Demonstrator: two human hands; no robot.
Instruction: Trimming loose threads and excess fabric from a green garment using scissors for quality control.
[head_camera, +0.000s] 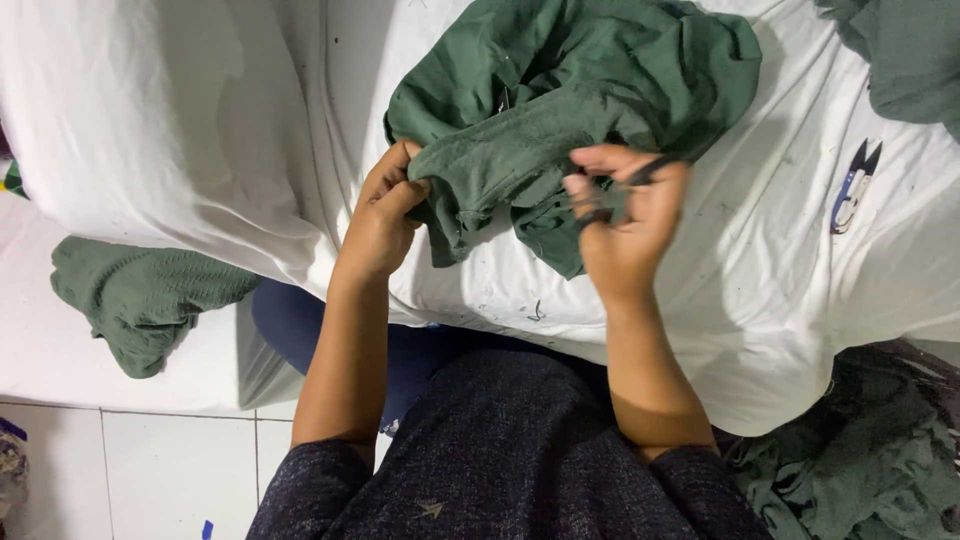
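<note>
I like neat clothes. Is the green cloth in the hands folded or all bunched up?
Bunched up. The green cloth lies in crumpled, uneven folds, its edge pinched by the left hand and right hand.

White-sheeted bed (760, 300) with green garment (560, 110), thread snips (853, 187)

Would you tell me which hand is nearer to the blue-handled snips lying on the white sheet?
Right. The right hand is just left of the blue-handled snips; the left hand is farther left, beyond the green garment.

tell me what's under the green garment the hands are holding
Under the green garment lies a white sheet, wrinkled and flecked with thread bits. The left hand grips the garment's edge; the right hand holds small snips against it. Whatever sits beneath the bunched middle is covered.
</note>
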